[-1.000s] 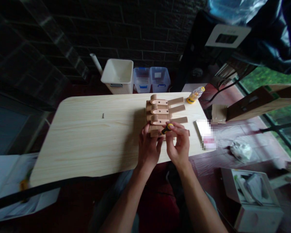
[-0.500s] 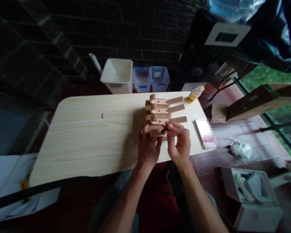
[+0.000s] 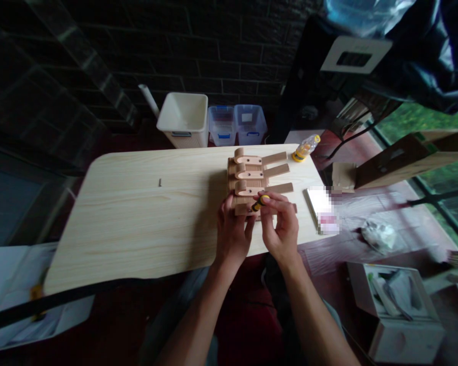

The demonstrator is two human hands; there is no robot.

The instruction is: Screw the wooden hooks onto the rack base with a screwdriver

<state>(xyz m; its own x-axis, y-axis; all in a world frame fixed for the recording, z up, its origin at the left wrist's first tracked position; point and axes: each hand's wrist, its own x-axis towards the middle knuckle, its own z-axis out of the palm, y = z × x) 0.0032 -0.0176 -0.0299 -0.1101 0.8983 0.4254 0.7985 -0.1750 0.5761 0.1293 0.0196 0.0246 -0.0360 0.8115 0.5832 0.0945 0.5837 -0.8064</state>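
A wooden assembly (image 3: 249,175) with several curved side pieces, dark screw heads and flat slats angled to the right stands on the table. At its near end, my left hand (image 3: 232,231) grips a short wooden block (image 3: 241,209), fingers on its far side and thumb on the near side. A short yellow-and-black screwdriver (image 3: 260,203) is pinched between the thumb and fingers of my right hand (image 3: 281,226). Its tip points down-left at the block beside my left thumb; whether it sits in a screw is too small to tell.
On the pale wooden table (image 3: 130,218), a small dark screw-like piece (image 3: 160,182) lies at left. A clear bottle with yellow ends (image 3: 306,148) stands back right, a white flat item (image 3: 322,209) near the right edge. Beyond are a cream bin (image 3: 183,114) and clear boxes (image 3: 250,124).
The screwdriver has turned slightly in my right fingers, showing more yellow on its handle. My left hand stays in the same place on the wood.
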